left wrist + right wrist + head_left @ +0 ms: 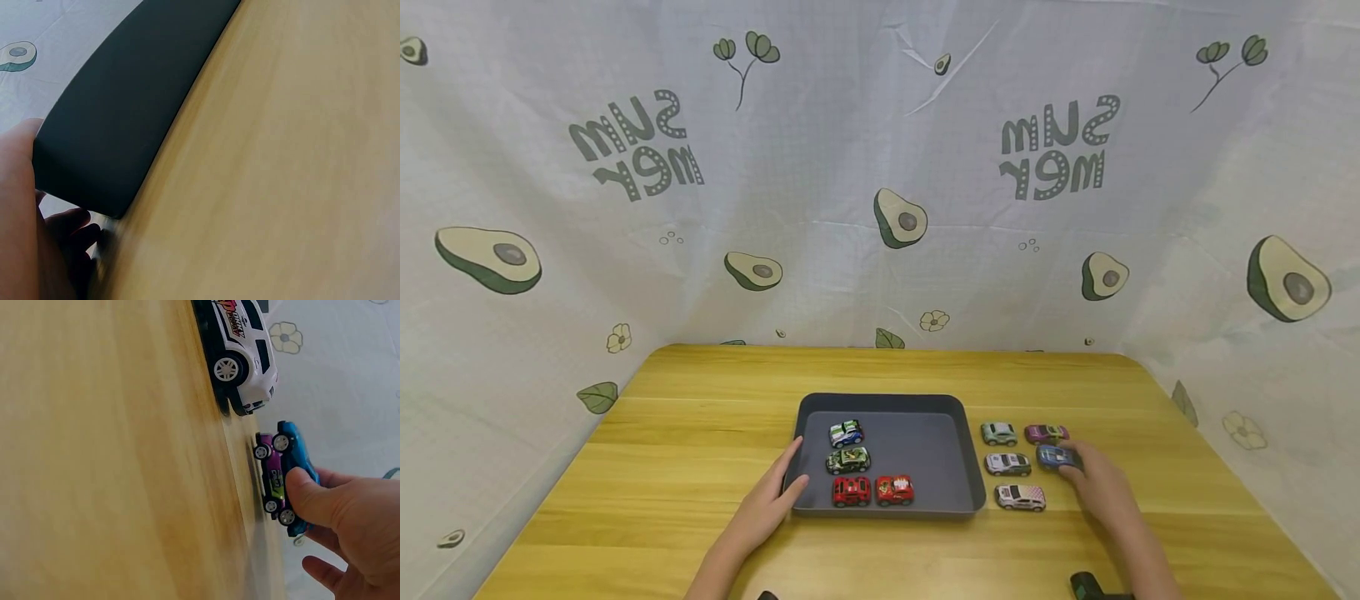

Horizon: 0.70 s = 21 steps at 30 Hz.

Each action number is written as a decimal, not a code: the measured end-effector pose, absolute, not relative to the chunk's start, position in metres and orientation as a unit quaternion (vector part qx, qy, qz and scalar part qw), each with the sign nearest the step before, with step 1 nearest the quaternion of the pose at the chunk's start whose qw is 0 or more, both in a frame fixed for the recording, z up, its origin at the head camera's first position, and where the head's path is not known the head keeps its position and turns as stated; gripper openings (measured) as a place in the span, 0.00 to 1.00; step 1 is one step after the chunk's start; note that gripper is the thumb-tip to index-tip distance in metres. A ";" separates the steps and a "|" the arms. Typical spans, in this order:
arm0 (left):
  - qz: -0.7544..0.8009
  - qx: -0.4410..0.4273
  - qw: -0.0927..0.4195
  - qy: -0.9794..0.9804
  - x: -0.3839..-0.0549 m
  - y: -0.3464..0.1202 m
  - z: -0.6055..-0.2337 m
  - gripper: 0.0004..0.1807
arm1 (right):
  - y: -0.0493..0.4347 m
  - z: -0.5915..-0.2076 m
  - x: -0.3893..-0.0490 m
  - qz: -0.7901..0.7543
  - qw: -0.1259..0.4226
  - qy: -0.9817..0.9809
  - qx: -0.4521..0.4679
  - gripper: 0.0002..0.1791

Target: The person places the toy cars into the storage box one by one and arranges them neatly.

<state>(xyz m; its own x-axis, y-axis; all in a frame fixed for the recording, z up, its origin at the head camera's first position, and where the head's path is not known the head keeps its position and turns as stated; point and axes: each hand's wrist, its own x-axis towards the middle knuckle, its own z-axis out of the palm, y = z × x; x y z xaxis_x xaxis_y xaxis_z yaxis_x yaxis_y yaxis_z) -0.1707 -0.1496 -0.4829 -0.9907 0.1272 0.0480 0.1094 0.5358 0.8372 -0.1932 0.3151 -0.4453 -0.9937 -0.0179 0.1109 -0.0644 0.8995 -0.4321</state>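
Note:
A dark grey tray (887,512) sits mid-table, and my left hand (769,502) grips its left front corner, thumb at the rim. Inside the tray, at the left, are a white-and-green toy car (847,432), a camouflage toy car (848,460) and two red toy cars (852,492). To the right of the tray, my right hand (1103,483) pinches a blue toy car (301,453) between thumb and fingers. Just behind it is a purple toy car (1047,433). In the left wrist view the tray's outer wall (119,119) hides part of my left hand.
Between the tray and my right hand, a pale green toy car (999,433), a grey-white toy car (1007,464) and a white-and-pink toy car (1020,497) form a column. The wooden table (647,500) meets a printed curtain (827,167) at the back and sides.

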 end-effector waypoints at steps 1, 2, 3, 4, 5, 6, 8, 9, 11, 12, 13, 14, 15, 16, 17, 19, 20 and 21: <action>0.476 0.067 0.008 0.877 -0.171 -0.150 -0.483 0.33 | 0.314 -0.445 -0.193 0.222 0.049 -0.974 0.019 0.22; 0.474 0.067 0.008 0.878 -0.171 -0.150 -0.483 0.34 | 0.314 -0.443 -0.193 0.221 0.046 -0.974 0.017 0.23; 0.474 0.068 0.008 0.878 -0.171 -0.150 -0.483 0.34 | 0.313 -0.442 -0.193 0.221 0.042 -0.974 0.014 0.24; 0.473 0.067 0.008 0.878 -0.171 -0.150 -0.483 0.34 | 0.312 -0.441 -0.192 0.222 0.039 -0.974 0.012 0.25; 0.472 0.067 0.009 0.879 -0.171 -0.150 -0.483 0.34 | 0.311 -0.439 -0.192 0.222 0.037 -0.974 0.011 0.26; 0.471 0.069 0.007 0.880 -0.171 -0.150 -0.483 0.34 | 0.310 -0.437 -0.192 0.222 0.035 -0.974 0.010 0.27; 0.473 0.065 0.011 0.879 -0.171 -0.150 -0.483 0.34 | 0.308 -0.434 -0.191 0.228 0.030 -0.973 0.007 0.28; 0.474 0.066 0.010 0.878 -0.171 -0.150 -0.483 0.33 | 0.308 -0.433 -0.190 0.232 0.028 -0.972 0.006 0.28; 0.474 0.067 0.010 0.878 -0.171 -0.150 -0.483 0.33 | 0.306 -0.431 -0.188 0.237 0.030 -0.971 0.009 0.29; 0.473 0.068 0.009 0.878 -0.171 -0.150 -0.483 0.33 | 0.305 -0.430 -0.188 0.239 0.033 -0.970 0.012 0.30; 0.473 0.067 0.010 0.879 -0.171 -0.150 -0.482 0.33 | 0.304 -0.429 -0.187 0.240 0.036 -0.970 0.015 0.29; 0.472 0.067 0.010 0.879 -0.171 -0.150 -0.482 0.33 | 0.303 -0.428 -0.187 0.239 0.041 -0.970 0.020 0.30; 0.470 0.067 0.010 0.880 -0.171 -0.150 -0.482 0.33 | 0.302 -0.427 -0.187 0.237 0.046 -0.970 0.025 0.29; 0.468 0.067 0.011 0.881 -0.171 -0.150 -0.482 0.33 | 0.301 -0.425 -0.187 0.235 0.052 -0.970 0.031 0.28; 0.467 0.068 0.011 0.882 -0.171 -0.150 -0.482 0.33 | 0.299 -0.422 -0.187 0.231 0.058 -0.970 0.037 0.27; 0.467 0.067 0.011 0.882 -0.171 -0.150 -0.482 0.33 | 0.295 -0.418 -0.187 0.227 0.063 -0.971 0.044 0.26; 0.467 0.068 0.011 0.882 -0.170 -0.150 -0.481 0.33 | 0.293 -0.415 -0.186 0.227 0.064 -0.971 0.046 0.26; 0.466 0.068 0.010 0.882 -0.170 -0.150 -0.482 0.33 | 0.291 -0.414 -0.186 0.227 0.066 -0.970 0.049 0.26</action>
